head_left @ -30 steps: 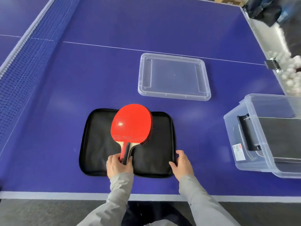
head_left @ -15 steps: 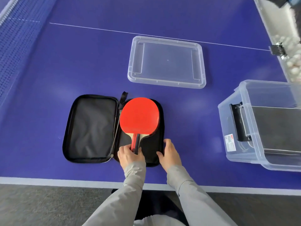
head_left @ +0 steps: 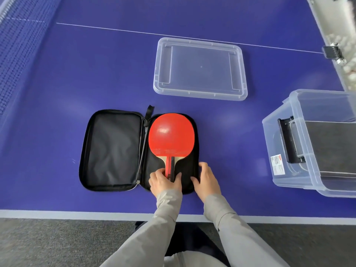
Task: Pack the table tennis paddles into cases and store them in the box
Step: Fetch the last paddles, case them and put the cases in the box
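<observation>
A black zip case (head_left: 111,149) lies spread open on the blue table near its front edge. A red-faced paddle (head_left: 171,135) lies in the case's right half, handle pointing toward me. My left hand (head_left: 165,182) grips the paddle's handle. My right hand (head_left: 206,180) holds the right half's near right corner, thumb on the lining and fingers round the edge. At the right stands a clear plastic box (head_left: 283,143) with a dark case (head_left: 335,147) lying inside it.
The box's clear lid (head_left: 200,68) lies upside down beyond the case. The net (head_left: 17,54) runs along the left. A clamp (head_left: 333,53) and white balls sit past the table's right edge. Grey carpet lies below the front edge.
The paddle came down from the middle of the case into its right half. My right hand followed along the near edge to the left. The view shifted closer.
</observation>
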The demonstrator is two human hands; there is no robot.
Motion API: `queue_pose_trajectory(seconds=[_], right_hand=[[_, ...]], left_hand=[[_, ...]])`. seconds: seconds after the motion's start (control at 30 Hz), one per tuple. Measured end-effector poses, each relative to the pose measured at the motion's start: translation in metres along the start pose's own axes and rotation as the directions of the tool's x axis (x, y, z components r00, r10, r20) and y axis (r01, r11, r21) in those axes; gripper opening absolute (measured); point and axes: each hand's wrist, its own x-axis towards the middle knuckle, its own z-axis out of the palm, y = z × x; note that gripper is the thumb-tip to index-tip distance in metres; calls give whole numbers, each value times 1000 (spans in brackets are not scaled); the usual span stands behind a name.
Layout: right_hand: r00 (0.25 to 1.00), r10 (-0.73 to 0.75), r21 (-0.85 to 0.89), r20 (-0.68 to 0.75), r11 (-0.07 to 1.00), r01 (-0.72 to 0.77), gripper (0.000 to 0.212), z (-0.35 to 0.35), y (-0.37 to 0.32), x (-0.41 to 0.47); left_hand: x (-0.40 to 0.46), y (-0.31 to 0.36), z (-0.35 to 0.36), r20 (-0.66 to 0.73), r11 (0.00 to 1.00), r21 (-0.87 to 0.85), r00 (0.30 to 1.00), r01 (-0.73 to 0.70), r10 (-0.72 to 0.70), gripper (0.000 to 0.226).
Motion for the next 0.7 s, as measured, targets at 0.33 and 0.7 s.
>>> queue_pose_trajectory(seconds=[0.33, 0.7], right_hand=[[1000, 7, 84, -18, 996, -5, 45, 0, 4, -5], [999, 28, 62, -42, 998, -26, 40, 5, 2, -10]], left_hand=[[78, -67, -127, -362, 996, 83, 931, -9, 39, 68], [113, -106, -170, -147, 999, -22, 988, 48, -51, 43]])
